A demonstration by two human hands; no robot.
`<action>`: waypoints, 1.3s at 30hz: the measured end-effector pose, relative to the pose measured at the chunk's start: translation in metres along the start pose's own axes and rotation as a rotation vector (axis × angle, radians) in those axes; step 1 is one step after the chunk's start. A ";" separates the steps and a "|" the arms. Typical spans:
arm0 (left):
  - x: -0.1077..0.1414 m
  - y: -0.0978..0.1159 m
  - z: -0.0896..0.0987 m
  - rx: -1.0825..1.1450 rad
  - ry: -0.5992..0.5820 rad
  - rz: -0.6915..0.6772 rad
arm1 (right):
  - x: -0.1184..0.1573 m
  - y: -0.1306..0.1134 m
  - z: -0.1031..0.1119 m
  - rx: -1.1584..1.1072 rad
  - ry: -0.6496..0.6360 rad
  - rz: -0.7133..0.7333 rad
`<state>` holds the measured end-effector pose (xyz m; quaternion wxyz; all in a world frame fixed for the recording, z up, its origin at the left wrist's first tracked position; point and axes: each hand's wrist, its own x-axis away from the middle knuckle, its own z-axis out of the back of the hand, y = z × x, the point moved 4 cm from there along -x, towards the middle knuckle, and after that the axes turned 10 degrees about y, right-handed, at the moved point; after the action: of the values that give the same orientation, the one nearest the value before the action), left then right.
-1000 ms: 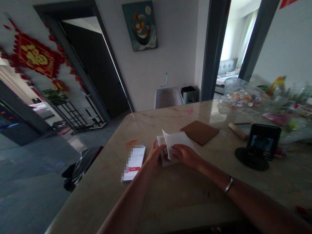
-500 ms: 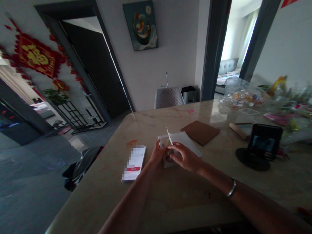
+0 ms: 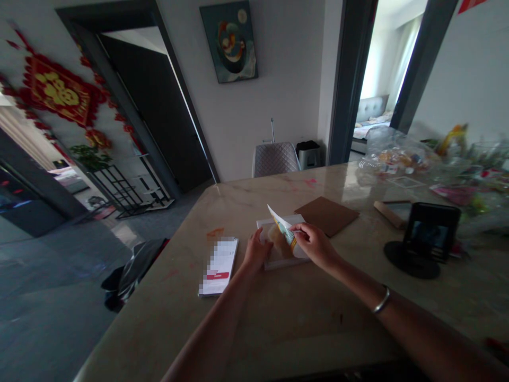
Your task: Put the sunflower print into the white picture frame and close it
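Your right hand point(image 3: 316, 245) pinches a thin glossy printed sheet point(image 3: 283, 232) above a flat white tray point(image 3: 280, 262) on the polished stone desk point(image 3: 254, 323), while your left hand point(image 3: 256, 252), apart from it, rests against the tray's rim, near a square brown pad point(image 3: 326, 216).

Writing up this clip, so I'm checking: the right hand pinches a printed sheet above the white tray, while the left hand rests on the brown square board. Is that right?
Not quite: the left hand is not on the brown square board. The head view shows it at the left edge of the white tray. The right hand does pinch the printed sheet above the tray.
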<state>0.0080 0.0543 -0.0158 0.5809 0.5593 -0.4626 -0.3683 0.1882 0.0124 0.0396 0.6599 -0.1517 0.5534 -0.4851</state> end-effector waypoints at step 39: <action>-0.005 0.010 -0.006 -0.193 -0.063 -0.304 | -0.020 0.071 0.017 -0.314 0.043 -0.512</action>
<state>0.0110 0.0620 -0.0065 0.5546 0.5528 -0.3533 -0.5118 0.2380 0.0571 0.0051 0.4725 -0.3761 0.5792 -0.5475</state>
